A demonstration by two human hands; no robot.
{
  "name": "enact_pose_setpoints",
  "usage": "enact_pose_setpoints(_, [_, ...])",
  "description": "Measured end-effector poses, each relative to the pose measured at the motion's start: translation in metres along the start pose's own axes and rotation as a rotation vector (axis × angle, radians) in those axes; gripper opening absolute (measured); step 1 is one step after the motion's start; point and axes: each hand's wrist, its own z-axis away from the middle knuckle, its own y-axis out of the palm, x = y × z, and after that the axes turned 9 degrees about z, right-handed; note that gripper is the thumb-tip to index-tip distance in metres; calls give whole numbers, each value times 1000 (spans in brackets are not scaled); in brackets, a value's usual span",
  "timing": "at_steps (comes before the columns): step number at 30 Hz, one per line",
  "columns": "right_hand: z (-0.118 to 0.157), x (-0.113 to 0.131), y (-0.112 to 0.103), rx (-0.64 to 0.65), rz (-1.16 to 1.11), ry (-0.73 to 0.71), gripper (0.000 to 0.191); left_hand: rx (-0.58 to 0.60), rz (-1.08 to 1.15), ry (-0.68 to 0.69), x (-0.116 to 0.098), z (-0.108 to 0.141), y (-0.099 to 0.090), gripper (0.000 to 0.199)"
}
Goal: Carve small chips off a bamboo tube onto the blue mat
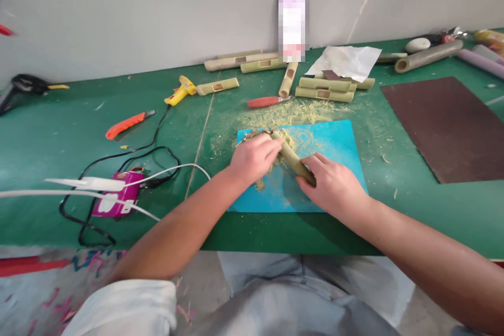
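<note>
A pale green bamboo tube (292,156) lies at a slant over a blue sheet (271,202) on the green table. My right hand (334,181) is wrapped around its near end, hiding part of that end. At the far end, my left hand (252,157) has its fingers curled against the tube; the fingertips are partly hidden. Fine yellowish shavings (289,139) lie under and around both hands. Just beyond the sheet is a red-handled carving knife (268,102).
Several notched bamboo pieces (325,94) lie at the back, near a propped phone (292,26) and white paper (344,60). To the right is a dark brown sheet (449,128). On the left are an orange utility knife (129,125), yellow glue gun (181,90) and purple power strip (118,191) with cords.
</note>
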Motion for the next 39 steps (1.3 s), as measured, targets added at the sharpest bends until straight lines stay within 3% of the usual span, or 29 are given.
enact_pose_setpoints(2, [0,0,1,8,-18,13,21,-30,-33,-5,0,0,0,30])
enact_pose_setpoints(6, [-1,0,1,22,-44,34,21,42,13,46,-1,0,1,29])
enact_pose_setpoints(10, [-2,0,0,32,-52,52,22,-55,-56,6,1,-1,1,29])
enact_pose_setpoints(13, [-2,0,0,43,-54,46,22,10,-5,70,0,-1,0,28])
enact_pose_setpoints(17, [-1,0,0,34,-63,48,21,-36,-46,-21,2,-2,0,28])
enact_pose_setpoints(22, [-1,-1,1,37,-56,39,19,20,41,43,3,-2,0,28])
enact_pose_setpoints(25, [-1,-1,2,30,-57,40,20,-37,-3,-16,3,-3,-1,28])
enact_pose_setpoints(30, [-1,-1,2,47,-51,34,18,73,79,59,-2,-2,-1,29])
enact_pose_setpoints(34, [-2,0,3,46,-56,48,21,-52,-40,-17,-5,0,-1,28])
enact_pose_setpoints(39, [-2,0,1,71,-52,55,20,43,-3,59,-5,1,-1,27])
